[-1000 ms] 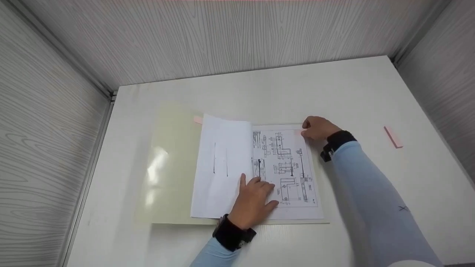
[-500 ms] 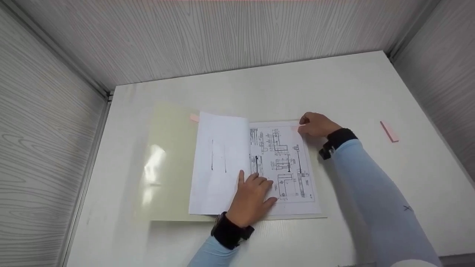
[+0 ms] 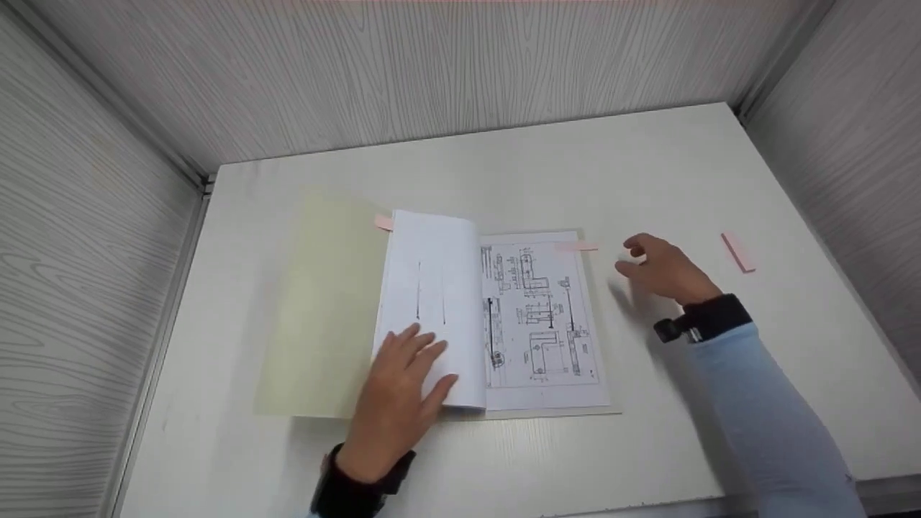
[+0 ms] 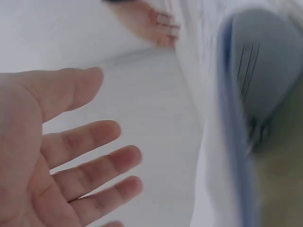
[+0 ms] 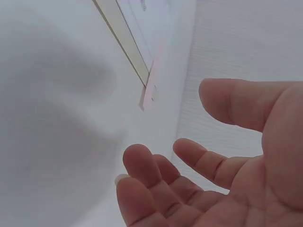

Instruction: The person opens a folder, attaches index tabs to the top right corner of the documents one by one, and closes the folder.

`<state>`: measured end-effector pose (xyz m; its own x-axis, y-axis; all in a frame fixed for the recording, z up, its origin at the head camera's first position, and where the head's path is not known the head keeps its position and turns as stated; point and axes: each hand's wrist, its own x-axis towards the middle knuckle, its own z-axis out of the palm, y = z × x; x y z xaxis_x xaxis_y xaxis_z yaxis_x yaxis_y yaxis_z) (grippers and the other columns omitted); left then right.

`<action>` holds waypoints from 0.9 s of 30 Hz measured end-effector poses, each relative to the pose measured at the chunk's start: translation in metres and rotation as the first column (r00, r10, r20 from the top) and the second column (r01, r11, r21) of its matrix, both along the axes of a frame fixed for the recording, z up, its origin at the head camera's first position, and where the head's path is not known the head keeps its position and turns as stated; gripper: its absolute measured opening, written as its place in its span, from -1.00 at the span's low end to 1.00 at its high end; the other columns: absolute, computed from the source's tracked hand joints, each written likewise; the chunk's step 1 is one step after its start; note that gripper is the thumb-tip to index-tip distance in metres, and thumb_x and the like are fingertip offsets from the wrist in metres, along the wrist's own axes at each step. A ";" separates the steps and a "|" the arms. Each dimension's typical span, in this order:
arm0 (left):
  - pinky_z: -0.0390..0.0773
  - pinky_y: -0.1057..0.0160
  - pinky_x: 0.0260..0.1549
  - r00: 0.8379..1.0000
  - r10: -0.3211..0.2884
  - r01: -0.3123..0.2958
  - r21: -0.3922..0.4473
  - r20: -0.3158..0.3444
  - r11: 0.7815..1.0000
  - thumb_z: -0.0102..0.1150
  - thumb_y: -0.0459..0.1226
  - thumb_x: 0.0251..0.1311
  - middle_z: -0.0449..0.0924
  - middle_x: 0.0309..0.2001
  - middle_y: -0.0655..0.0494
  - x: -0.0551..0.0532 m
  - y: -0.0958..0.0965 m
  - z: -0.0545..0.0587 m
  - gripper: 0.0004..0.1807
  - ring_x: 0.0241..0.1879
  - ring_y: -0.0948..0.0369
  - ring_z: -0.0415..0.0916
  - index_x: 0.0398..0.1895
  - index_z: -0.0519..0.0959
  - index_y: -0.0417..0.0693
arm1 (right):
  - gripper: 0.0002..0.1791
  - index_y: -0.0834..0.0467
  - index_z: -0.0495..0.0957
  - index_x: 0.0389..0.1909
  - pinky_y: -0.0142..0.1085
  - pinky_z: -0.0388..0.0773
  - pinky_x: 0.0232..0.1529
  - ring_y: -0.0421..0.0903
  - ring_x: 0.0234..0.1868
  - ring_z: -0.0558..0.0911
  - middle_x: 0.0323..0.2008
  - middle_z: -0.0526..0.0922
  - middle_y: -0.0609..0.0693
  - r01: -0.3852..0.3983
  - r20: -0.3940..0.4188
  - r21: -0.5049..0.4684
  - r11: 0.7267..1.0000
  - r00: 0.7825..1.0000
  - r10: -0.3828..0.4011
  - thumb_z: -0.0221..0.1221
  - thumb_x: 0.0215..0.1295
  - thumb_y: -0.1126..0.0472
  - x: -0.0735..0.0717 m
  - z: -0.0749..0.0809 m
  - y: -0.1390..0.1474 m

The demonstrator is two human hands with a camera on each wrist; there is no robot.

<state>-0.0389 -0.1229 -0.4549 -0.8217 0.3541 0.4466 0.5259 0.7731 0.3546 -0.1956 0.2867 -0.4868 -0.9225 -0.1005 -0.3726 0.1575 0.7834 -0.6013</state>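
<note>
A pale yellow-green folder [image 3: 327,309] lies spread on the table with white sheets inside. Its right-hand sheet is a technical drawing [image 3: 543,324], printed in black lines. One pink sticky tab [image 3: 578,247] sits at the drawing's upper right and sticks out past the edge. My right hand [image 3: 665,270] hovers just right of that tab, fingers loosely bent around nothing; the right wrist view shows its bare fingertips [image 5: 137,163] apart from the pink tab [image 5: 150,87]. Over the turned-back pages [image 3: 439,280] is my left hand [image 3: 396,403], fingers spread, holding nothing; contact with the paper is unclear.
Another pink tab [image 3: 383,222] pokes out from the turned-back pages at upper left. A pad of pink sticky notes [image 3: 738,253] lies on the white table [image 3: 504,180] at right. Wood-grain panels [image 3: 446,72] stand around the back and sides.
My right hand has let go of the pink tab at the drawing's corner and moved right and slightly down. My left hand has shifted left from the drawing to the turned-back pages.
</note>
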 end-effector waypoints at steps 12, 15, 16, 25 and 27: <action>0.34 0.08 0.18 0.838 0.540 -0.496 0.519 0.076 0.697 0.09 -0.13 0.32 0.43 0.19 -0.15 0.012 -0.135 0.020 -0.48 0.21 -0.01 0.34 0.22 0.38 -0.28 | -0.22 0.20 0.19 0.37 0.12 0.33 0.14 0.17 0.24 0.34 0.26 0.36 0.20 -0.002 0.014 -0.140 0.990 1.000 0.004 0.01 0.35 -0.26 0.050 -0.015 0.029; 0.39 0.29 0.11 0.841 0.410 -0.537 0.629 0.353 0.561 -0.22 -0.06 0.48 0.47 0.18 -0.11 0.017 -0.149 0.012 -0.51 0.16 0.07 0.42 0.34 0.27 -0.11 | -0.22 0.19 0.20 0.37 0.06 0.35 0.14 0.15 0.20 0.38 0.23 0.38 0.19 0.007 0.051 -0.182 0.983 0.999 0.003 0.03 0.34 -0.26 0.054 -0.019 0.031; 0.38 0.34 0.11 0.841 0.333 -0.541 0.669 0.427 0.509 -0.33 -0.01 0.50 0.48 0.17 -0.11 0.018 -0.151 0.009 -0.48 0.16 0.09 0.43 0.36 0.25 -0.06 | -0.22 0.20 0.20 0.37 0.04 0.36 0.13 0.14 0.18 0.40 0.22 0.38 0.19 0.013 0.063 -0.201 0.980 0.998 0.000 0.04 0.34 -0.25 0.055 -0.020 0.031; 0.29 0.18 0.11 0.874 -0.368 -0.239 0.940 0.317 0.242 -0.89 0.24 0.32 0.49 0.11 -0.26 0.014 -0.147 -0.026 0.01 0.10 0.06 0.41 0.39 0.11 -0.44 | -0.27 0.28 0.16 0.39 -0.07 0.45 0.11 0.11 0.15 0.48 0.22 0.39 0.24 0.060 0.110 -0.340 0.939 0.994 -0.023 0.04 0.40 -0.12 0.060 -0.025 0.027; 0.16 0.14 0.16 0.860 -0.449 -0.169 0.965 0.244 0.202 -0.92 0.24 0.32 0.53 0.05 -0.22 0.014 -0.141 -0.028 0.04 0.09 0.07 0.39 0.35 0.10 -0.54 | -0.28 0.29 0.15 0.39 -0.08 0.46 0.10 0.12 0.14 0.49 0.22 0.40 0.25 0.058 0.113 -0.351 0.935 0.993 -0.019 0.04 0.41 -0.10 0.061 -0.026 0.024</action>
<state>-0.0251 -0.2642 -0.4829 -0.9815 0.0513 0.1842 0.1503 -0.3888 0.9090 -0.1349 0.3105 -0.5127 -0.8854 -0.2082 -0.4157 0.2617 0.5159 -0.8157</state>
